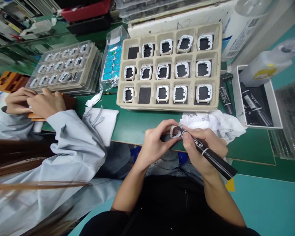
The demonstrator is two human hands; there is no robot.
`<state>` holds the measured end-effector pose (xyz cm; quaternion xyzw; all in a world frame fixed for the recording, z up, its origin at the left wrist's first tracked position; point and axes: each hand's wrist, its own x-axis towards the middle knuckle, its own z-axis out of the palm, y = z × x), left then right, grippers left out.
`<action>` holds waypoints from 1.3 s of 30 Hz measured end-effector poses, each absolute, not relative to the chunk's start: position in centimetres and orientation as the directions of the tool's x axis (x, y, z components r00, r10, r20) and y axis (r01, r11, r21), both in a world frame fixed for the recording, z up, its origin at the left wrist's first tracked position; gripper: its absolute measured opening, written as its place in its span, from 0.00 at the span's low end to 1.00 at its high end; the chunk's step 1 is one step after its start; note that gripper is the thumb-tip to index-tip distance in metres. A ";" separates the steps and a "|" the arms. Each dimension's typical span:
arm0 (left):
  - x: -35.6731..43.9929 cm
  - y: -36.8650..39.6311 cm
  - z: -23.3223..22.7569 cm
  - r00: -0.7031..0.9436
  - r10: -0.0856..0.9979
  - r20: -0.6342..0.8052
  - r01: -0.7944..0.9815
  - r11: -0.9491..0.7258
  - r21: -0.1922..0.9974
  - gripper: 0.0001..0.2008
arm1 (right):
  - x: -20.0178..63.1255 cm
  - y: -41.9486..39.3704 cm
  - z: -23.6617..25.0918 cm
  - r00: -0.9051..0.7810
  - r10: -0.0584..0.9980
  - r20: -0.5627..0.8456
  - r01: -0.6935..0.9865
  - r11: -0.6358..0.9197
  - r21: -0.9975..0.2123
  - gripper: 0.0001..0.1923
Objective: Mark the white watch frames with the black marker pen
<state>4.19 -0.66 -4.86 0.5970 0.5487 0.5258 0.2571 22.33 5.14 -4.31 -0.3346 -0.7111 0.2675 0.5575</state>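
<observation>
Cluttered green workbench (132, 124), beige tray (218, 65)

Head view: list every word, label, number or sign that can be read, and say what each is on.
"Ma...": white letters on the black marker in the right hand; the rest is hidden by the fingers.
White box behind the tray: printed lines and a square code, too small to read.
Bottle with a yellow label: blurred, unreadable.
Blue sticker sheet: no text legible.
The frame in the left hand: no markings visible.

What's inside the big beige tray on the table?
The beige tray holds thirteen pale square frames; two pockets show only dark pads. Beneath the frames, pocket floors are partly covered.
</observation>
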 end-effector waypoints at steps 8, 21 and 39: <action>4.3 -0.8 -4.9 -0.138 0.934 0.330 0.420 -0.247 0.873 0.16 | 22.1 5.3 -3.9 -0.147 0.753 0.641 0.211 0.657 -0.724 0.05; 4.1 -0.7 -4.9 -0.141 0.950 0.278 0.357 -0.213 0.910 0.17 | 22.7 5.4 -4.4 -0.156 0.770 0.619 0.193 0.638 -0.745 0.05; 4.3 -0.9 -4.7 -0.155 0.947 0.281 0.405 -0.199 0.893 0.16 | 22.2 5.3 -4.4 -0.160 0.738 0.655 0.192 0.674 -0.713 0.05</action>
